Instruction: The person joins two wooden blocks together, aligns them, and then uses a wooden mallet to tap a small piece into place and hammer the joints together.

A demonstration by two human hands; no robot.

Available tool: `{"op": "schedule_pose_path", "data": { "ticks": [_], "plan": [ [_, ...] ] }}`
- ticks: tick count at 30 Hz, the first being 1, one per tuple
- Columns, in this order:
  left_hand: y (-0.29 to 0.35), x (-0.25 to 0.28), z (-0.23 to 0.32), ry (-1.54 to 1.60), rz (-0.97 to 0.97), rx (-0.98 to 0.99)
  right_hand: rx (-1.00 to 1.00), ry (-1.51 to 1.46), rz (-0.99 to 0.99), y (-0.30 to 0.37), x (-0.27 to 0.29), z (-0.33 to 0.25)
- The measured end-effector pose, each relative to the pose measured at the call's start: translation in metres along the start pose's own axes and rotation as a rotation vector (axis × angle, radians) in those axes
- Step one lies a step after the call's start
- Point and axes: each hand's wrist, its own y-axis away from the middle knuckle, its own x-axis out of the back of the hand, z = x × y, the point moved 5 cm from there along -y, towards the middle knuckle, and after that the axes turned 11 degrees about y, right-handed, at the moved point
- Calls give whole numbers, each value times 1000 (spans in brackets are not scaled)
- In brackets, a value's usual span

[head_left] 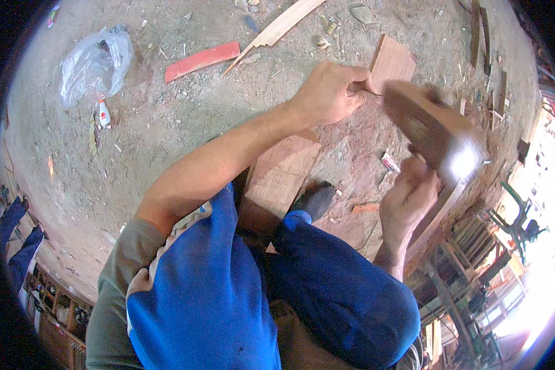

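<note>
My left hand [334, 92] reaches forward with thumb and fingers pinched on a thin dark sliver-like thing, too small to name. Just beyond its fingertips is a reddish-brown wooden board [391, 60]. My right hand [410, 191] is closed, with a blurred brown wooden block-shaped tool [435, 120] above it; the tool looks like a mallet, and its right end shines in the light. Its near end comes close to my left fingertips; contact cannot be made out. Under my left forearm, between my legs, lies a thick wooden plank [279, 172].
On the dirt floor lie a red curved strip [202, 61], a pale splintered board [283, 24] and a clear plastic bag [97, 65]. A small white-and-red packet [390, 162] is near my right hand. Timber and a green metal frame [517, 219] stand at right.
</note>
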Motion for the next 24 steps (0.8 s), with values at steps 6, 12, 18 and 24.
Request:
{"op": "schedule_pose_path", "data": {
  "ticks": [6, 12, 18, 24],
  "plan": [
    [-4, 1, 5, 37, 33, -19, -249, -319, 133, 3, 9, -7],
    [0, 3, 2, 58, 4, 32, -127, 22, -137, -14, 8, -20],
    [-2, -2, -1, 73, -16, -64, -183, -149, 90, 0, 4, -4],
    [-4, 2, 10, 10, 9, -100, -433, -472, 190, 7, 12, 9]
  ]
}}
